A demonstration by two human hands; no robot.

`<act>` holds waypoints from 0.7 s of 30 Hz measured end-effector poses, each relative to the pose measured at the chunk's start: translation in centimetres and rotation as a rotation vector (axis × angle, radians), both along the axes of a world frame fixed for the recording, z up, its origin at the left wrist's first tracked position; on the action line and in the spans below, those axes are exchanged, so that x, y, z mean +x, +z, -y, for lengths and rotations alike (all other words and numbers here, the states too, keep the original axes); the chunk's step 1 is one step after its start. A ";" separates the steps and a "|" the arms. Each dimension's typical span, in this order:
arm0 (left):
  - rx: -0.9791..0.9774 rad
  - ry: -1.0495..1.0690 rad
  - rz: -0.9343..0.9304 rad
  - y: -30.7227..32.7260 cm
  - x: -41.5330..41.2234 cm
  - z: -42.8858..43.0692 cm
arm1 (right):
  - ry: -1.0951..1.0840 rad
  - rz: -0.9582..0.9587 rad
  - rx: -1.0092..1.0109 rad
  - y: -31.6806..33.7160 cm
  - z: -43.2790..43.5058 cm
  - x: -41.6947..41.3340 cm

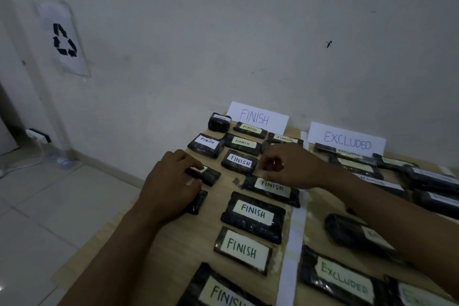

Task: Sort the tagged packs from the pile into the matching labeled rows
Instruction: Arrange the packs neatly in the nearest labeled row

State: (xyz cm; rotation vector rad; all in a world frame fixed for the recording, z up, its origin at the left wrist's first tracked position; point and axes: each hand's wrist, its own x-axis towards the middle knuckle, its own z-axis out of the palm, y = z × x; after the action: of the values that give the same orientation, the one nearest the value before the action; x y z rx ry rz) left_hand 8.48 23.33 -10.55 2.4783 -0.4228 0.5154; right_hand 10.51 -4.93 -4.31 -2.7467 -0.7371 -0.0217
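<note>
The person's left hand (169, 181) clamps a small black plastic-wrapped pack (211, 176) with a white tag, over in the FINISH rows. The right hand (283, 164) curls at a longer black FINISH-tagged pack (273, 191); can't tell if it's actually pinching. These are probably light with slick wrap, so grab the long edges, not the tags.

Packs (253, 216) crowded throughout, bare tape strip (295, 223) between — wall (248, 32) behind

Upper left: paper sheet (63, 38) with black recycling symbol, fixed to the white wall (248, 20). Small dark mark (328, 44) on wall, upper right of centre. Left edge: white power strip (38, 135) at wall base, white cable (29, 160) trailing over pale tiled floor (62, 201).
</note>
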 end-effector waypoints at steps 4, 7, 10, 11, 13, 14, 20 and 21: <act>-0.019 -0.068 -0.017 0.1 -0.5 0.3 | -0.017 -0.048 -0.132 -0.3 0.9 -1.7; -0.006 -0.081 -0.042 0.3 -0.8 0.5 | -0.034 -0.065 -0.117 -1.0 1.4 -2.1; 0.033 -0.071 -0.029 0.6 -1.1 0.6 | -0.036 -0.058 -0.059 -1.6 2.0 -2.3; 0.044 -0.078 -0.021 0.7 -1.2 0.8 | -0.038 -0.052 -0.045 -1.6 2.3 -2.4; 0.038 -0.122 -0.013 1.0 -1.5 1.6 | -0.059 -0.045 -0.006 -1.1 3.0 -3.0; 0.033 -0.161 -0.009 1.2 -1.6 2.2 | -0.077 -0.045 0.023 -0.7 3.5 -3.4; 0.110 -0.463 0.053 3.5 -2.8 7.9 | -0.271 -0.041 0.176 3.2 9.2 -8.5; 0.131 -0.505 0.070 4.1 -3.2 9.3 | -0.311 -0.028 0.197 3.8 10.4 -9.8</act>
State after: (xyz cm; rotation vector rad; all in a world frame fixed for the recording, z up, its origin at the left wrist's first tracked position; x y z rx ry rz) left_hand 5.33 14.02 -6.50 2.3508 -1.1013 0.3713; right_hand 0.76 -15.33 -0.51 -2.6364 -0.2777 -0.1153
